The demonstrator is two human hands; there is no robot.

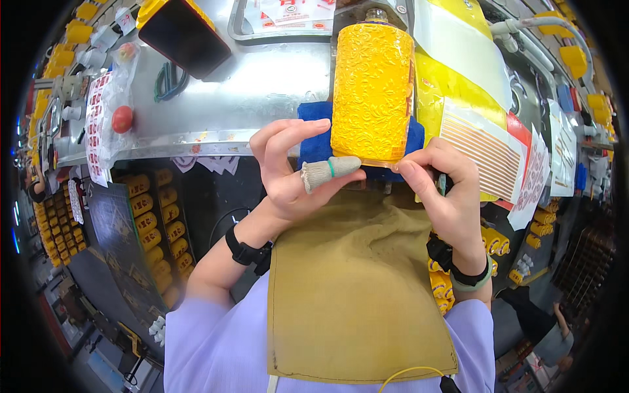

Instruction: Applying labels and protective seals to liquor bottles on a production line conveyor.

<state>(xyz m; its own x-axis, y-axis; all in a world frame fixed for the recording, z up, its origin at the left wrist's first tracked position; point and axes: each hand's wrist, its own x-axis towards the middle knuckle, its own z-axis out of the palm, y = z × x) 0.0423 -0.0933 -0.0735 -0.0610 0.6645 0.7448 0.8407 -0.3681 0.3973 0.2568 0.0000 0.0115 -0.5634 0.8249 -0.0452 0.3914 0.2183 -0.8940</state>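
A yellow embossed bottle (372,92) lies on a blue cloth (316,145), its clear neck pointing away from me and its base toward me. Across the base edge runs a thin gold strip (379,164). My right hand (452,187) pinches the strip's right end between thumb and index finger. At its left end, my left hand (288,160) has a finger in a grey cloth finger cot (331,173) close above the thumb, seemingly gripping the strip; the exact contact is hidden. The other left fingers stretch out beside the bottle.
Right of the bottle lies a sheet of gold strips (481,147) on yellow plastic. A dark-screened device (183,36), a metal tray (282,36) and a red ball (122,119) rest on the metal table (262,78). Yellow bottles (141,203) stand in racks below left.
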